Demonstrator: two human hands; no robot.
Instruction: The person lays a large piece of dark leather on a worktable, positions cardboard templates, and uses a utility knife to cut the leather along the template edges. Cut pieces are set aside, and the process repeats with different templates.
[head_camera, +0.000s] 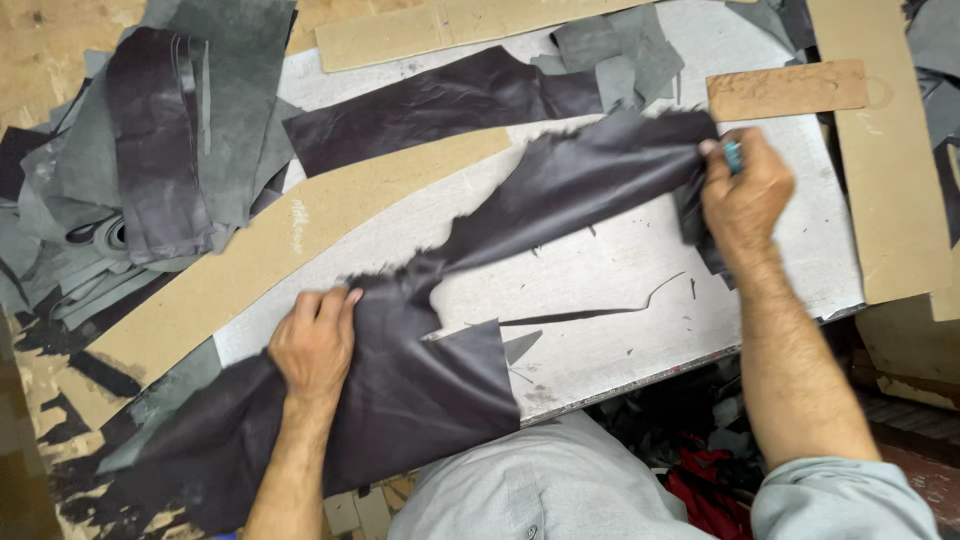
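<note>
Hands – two: left hand (312, 345) flat on one dark leather sheet (560, 190) – right hand (745, 190) gripping its end.

A pale grey cutting board (640, 270) lies on a worn, paint-flecked wooden workbench (50, 40) under even light

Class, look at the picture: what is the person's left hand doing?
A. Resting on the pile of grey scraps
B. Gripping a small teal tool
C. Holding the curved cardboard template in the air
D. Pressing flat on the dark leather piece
D: the left hand lies palm-down on the dark leather piece, beside the curved cardboard template; the small teal tool is in the right hand.
</note>
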